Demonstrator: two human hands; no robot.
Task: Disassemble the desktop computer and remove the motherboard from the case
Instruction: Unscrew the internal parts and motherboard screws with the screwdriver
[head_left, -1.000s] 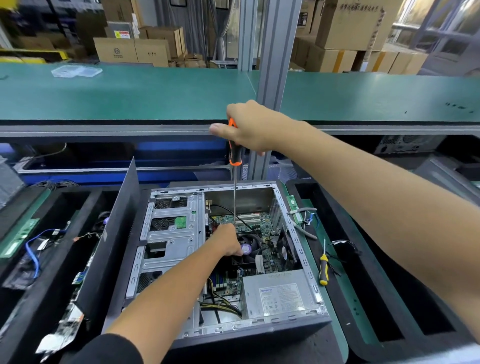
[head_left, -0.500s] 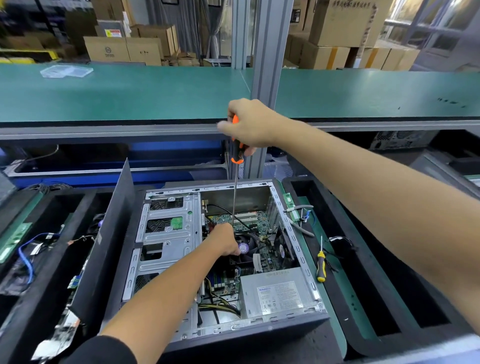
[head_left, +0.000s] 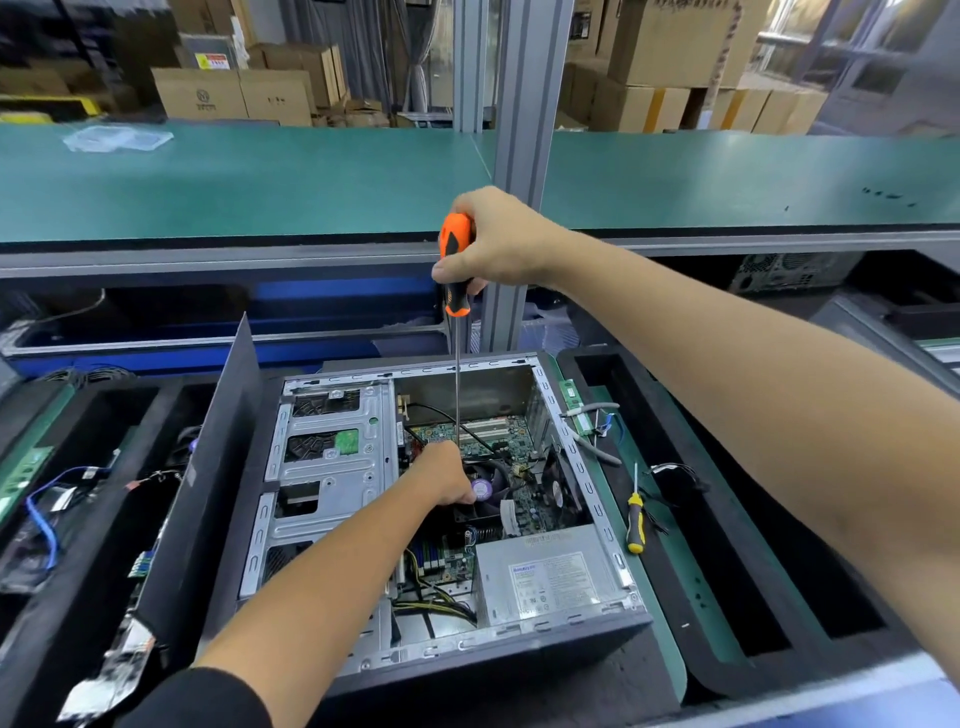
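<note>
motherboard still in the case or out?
In. The motherboard lies on the floor of the open case, beside the power supply; the right hand holds the long screwdriver down into it.

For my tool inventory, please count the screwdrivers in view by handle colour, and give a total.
Orange and black handle: 1, the long screwdriver gripped by the right hand, its shaft reaching down into the open case.
Yellow and black handle: 1, the small screwdriver lying right of the case.
Total: 2
</note>
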